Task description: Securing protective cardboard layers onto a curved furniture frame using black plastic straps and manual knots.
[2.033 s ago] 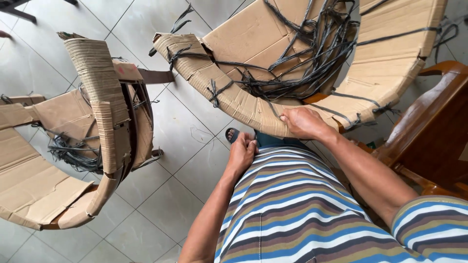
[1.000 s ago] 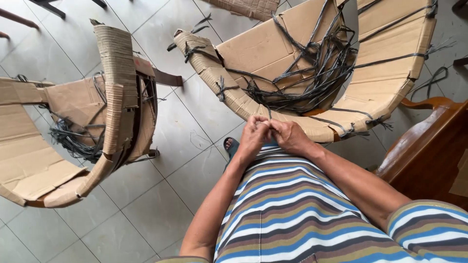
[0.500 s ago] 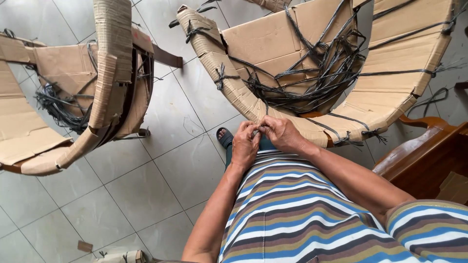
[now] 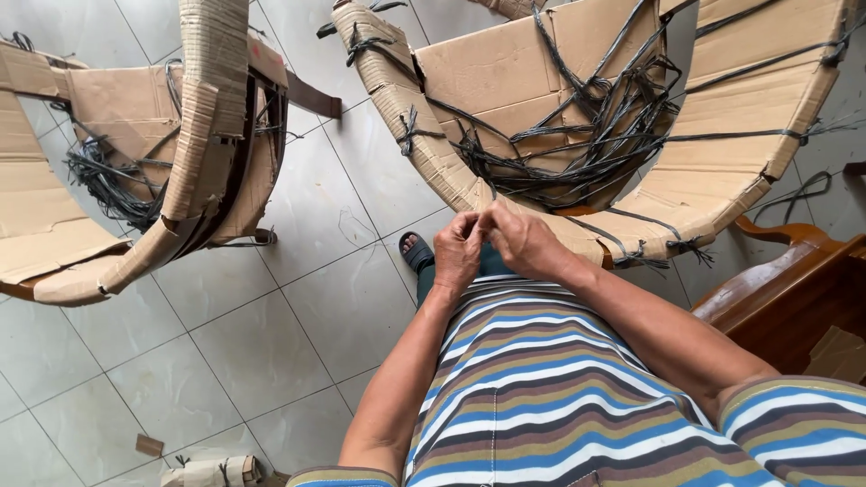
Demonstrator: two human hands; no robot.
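Note:
My left hand (image 4: 458, 251) and my right hand (image 4: 520, 240) meet fingertip to fingertip at the near rim of a curved frame wrapped in cardboard (image 4: 722, 171). Both pinch something small there; what it is stays hidden behind the fingers. Black plastic strapping (image 4: 577, 144) is tangled across the inside of this frame and tied around its rim. My striped shirt (image 4: 541, 388) fills the lower part of the view.
A second cardboard-wrapped frame (image 4: 135, 153) with black strapping stands at the left on the pale tiled floor (image 4: 271, 334). A wooden chair arm (image 4: 785, 280) is at the right. A sandalled foot (image 4: 417, 252) shows below my hands. Cardboard scraps (image 4: 212, 469) lie near the bottom edge.
Two seconds ago my hands were apart, the right on the rim and the left lower. They have come together at the rim and stayed pinched there; the view shifted slightly.

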